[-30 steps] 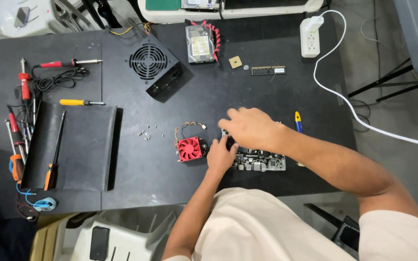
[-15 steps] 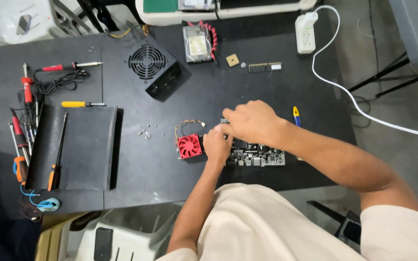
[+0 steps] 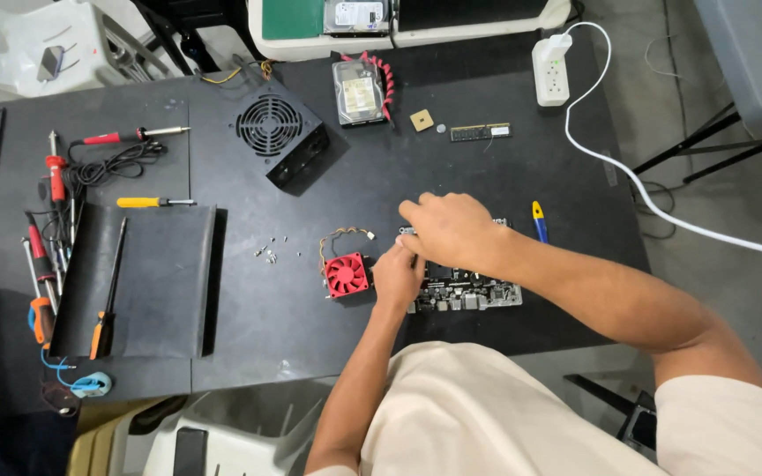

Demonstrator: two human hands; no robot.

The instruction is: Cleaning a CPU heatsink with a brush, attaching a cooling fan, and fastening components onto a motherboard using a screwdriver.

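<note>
Hands meeting over the left end of a circuit board [image 3: 469, 295] on the dark tabletop [image 3: 310, 335].

The board lies with its long axis running left to right, near the tabletop's near edge; most of it shows to the right of and below the hands. The left hand [image 3: 396, 278] comes up from the near side and its fingers [image 3: 409, 253] are curled narrow at the board's left edge; what they pinch is hidden. The right hand [image 3: 447, 231] reaches in from the right, covering the board's far-left part, fingers bent down, grip unclear. A red fan [image 3: 347, 274] sits just left of the left hand, clearly nearer to it than to the right hand.
</note>
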